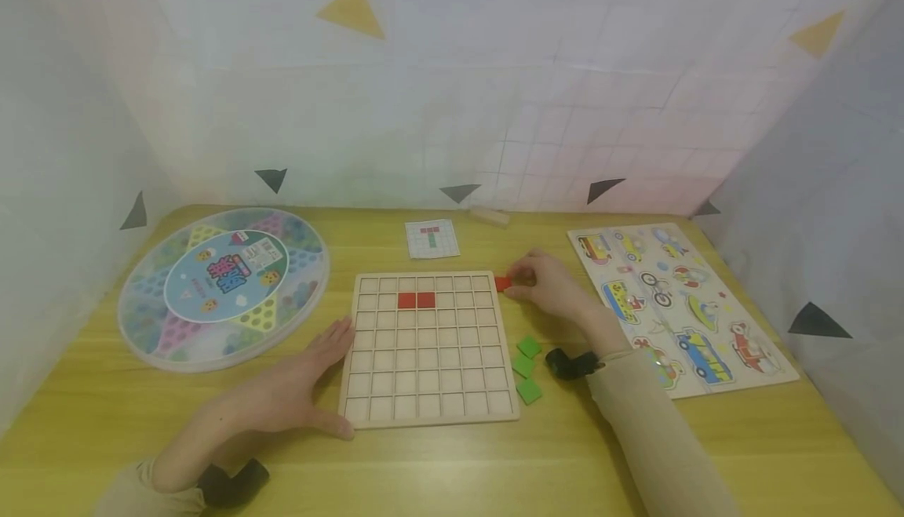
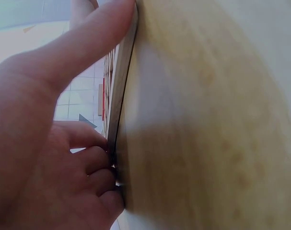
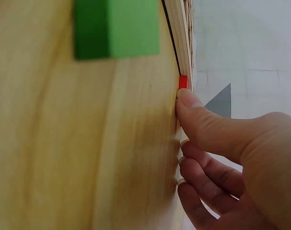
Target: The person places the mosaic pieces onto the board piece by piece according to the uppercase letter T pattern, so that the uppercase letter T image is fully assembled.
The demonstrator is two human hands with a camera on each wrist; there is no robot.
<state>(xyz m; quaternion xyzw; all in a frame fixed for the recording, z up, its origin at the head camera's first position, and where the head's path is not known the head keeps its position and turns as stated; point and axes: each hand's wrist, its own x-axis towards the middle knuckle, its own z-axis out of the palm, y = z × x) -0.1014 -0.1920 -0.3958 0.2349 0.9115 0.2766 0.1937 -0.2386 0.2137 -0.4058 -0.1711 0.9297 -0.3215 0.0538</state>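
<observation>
A wooden grid board (image 1: 431, 414) lies flat on the table, with two red square tiles (image 1: 417, 300) side by side in its second row. My left hand (image 1: 293, 391) rests against the board's left edge, thumb spread near the front corner; in the left wrist view, fingertips (image 2: 102, 182) touch that edge. My right hand (image 1: 554, 288) pinches another red square tile (image 1: 503, 283) just off the board's upper right edge. In the right wrist view the thumb partly covers this red tile (image 3: 183, 82). Three green square tiles (image 1: 523, 365) lie right of the board.
Behind the board sit a pattern card (image 1: 432, 239) with a red and green T shape and a small wooden block (image 1: 490, 216). A round Chinese checkers box (image 1: 226, 289) is on the left, a vehicle puzzle board (image 1: 678, 305) on the right. White sheeting (image 1: 452, 109) surrounds the table.
</observation>
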